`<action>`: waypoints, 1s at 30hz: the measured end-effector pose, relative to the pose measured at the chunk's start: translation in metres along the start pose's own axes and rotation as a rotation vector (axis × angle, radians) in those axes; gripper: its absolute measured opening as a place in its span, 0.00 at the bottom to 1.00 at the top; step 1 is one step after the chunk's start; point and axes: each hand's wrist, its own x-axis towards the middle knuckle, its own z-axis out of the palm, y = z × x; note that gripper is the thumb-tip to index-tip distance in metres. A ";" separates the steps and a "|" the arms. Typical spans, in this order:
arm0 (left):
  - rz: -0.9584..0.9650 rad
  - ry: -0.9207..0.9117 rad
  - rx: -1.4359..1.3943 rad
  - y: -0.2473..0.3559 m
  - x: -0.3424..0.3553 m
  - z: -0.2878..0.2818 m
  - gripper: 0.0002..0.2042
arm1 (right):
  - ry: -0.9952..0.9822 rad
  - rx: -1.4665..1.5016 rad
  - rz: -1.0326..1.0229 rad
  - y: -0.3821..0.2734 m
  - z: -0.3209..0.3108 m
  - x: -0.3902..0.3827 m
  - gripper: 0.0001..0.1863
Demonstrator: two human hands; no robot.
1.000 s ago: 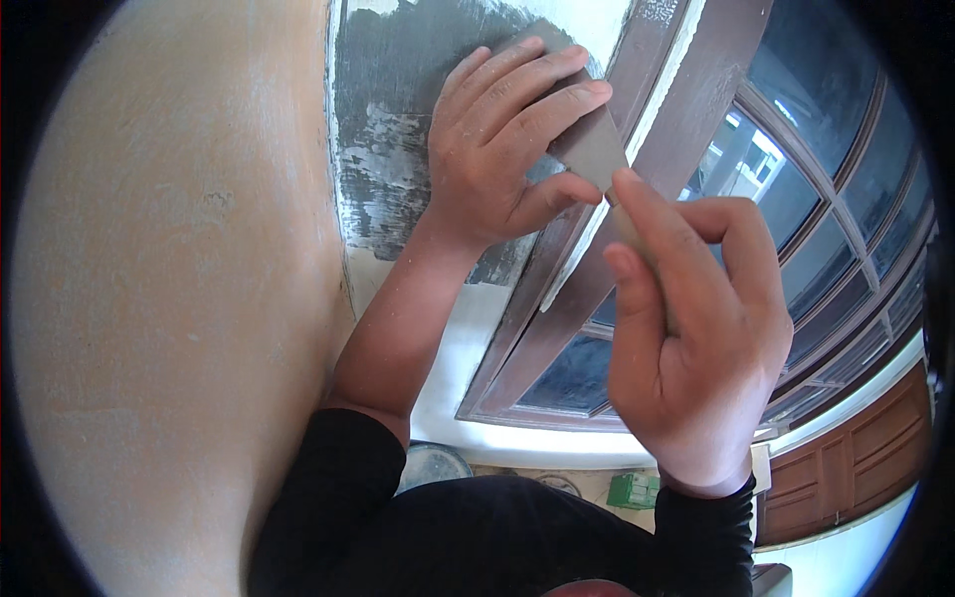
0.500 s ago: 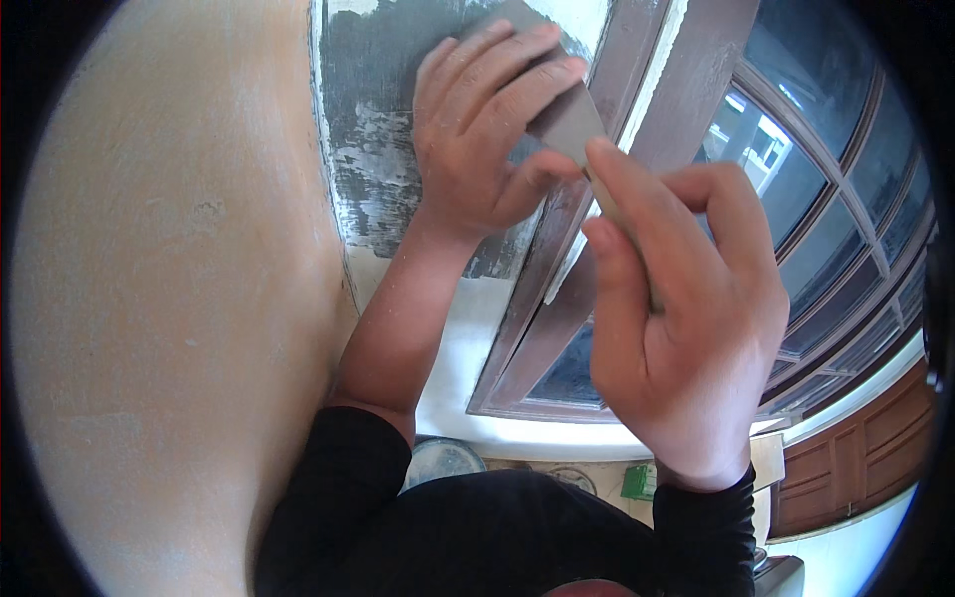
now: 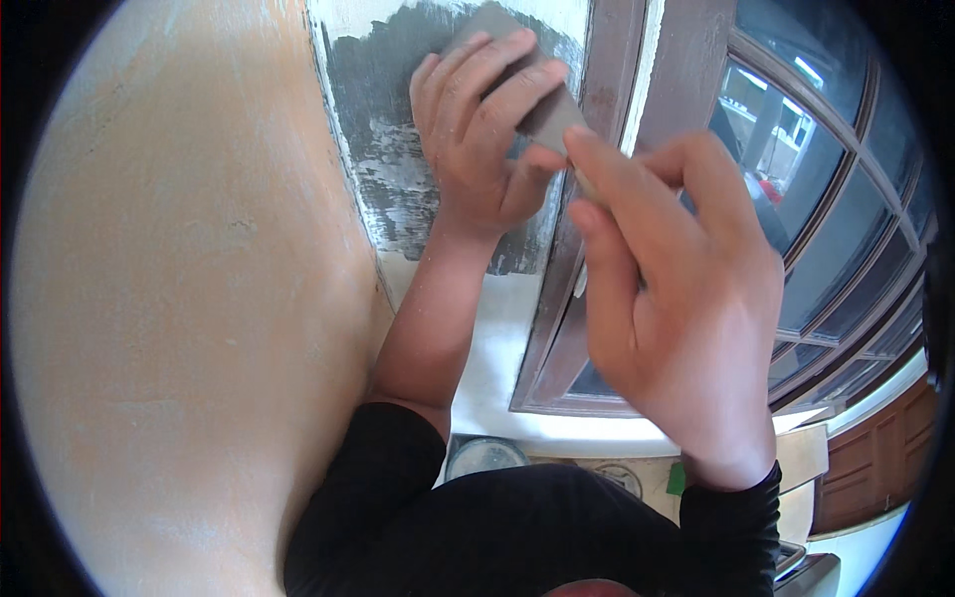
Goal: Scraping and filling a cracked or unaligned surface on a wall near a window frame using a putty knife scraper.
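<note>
Against a white wall strip with a rough grey patch (image 3: 373,119) lies a flat grey scraper blade (image 3: 552,119), at an angle beside the brown window frame. My left hand (image 3: 477,139) is on the blade, its fingers apart and slightly bent over it, thumb near the lower corner. My right hand (image 3: 681,284) grips the scraper's narrow handle, which is mostly hidden behind my fingers, with the index finger reaching up to where it meets the blade. My right hand is blurred.
A peach plastered wall (image 3: 169,298) fills the left side. A paned window (image 3: 826,259) curves along the right. Below are a round pale bucket lid or container (image 3: 485,456), a small green object (image 3: 674,478) and brown wooden panelling (image 3: 875,448).
Both hands and the scraper have shifted up and left in the picture, the right hand most. The lower part of the scene has shifted right.
</note>
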 end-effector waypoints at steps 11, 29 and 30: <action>0.005 0.004 0.006 0.001 -0.001 0.006 0.28 | -0.043 -0.045 0.063 -0.005 -0.008 -0.012 0.18; -0.036 -0.002 -0.001 -0.004 -0.005 0.003 0.29 | -0.112 0.020 0.062 -0.005 -0.013 0.007 0.17; -0.037 -0.006 -0.001 -0.005 -0.003 0.003 0.29 | -0.116 0.077 0.067 -0.009 -0.014 0.011 0.17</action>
